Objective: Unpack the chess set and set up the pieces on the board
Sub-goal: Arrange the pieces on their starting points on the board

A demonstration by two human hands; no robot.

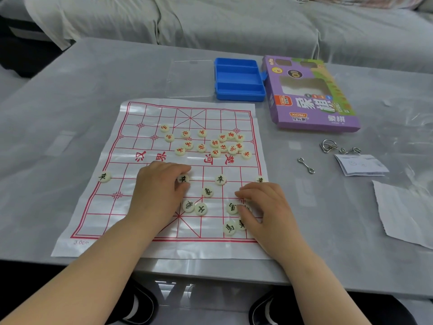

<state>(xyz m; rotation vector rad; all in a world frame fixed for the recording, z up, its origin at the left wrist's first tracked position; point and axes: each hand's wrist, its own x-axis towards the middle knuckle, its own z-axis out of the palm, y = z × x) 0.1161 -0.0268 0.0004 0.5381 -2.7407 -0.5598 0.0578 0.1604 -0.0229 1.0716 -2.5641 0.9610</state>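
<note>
Your L hand (159, 191) pinches a black piece (183, 178) mid-board (105, 207). R hand (262, 207) curls down by the board's right edge, grip unclear. Loose black pieces (201, 208) lie btwn your hands; red pieces (215, 144) sit heaped beyond, nearer your R hand.

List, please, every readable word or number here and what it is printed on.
"3.0cm": white plastic board sheet, near-left margin.
"楚河", "汉界": same sheet, middle, red.
"XCPAI", "象棋": purple cardboard box.
"卒": round cream piece, black character.
Too blurred: red-character cream pieces, white paper leaflet.
</note>
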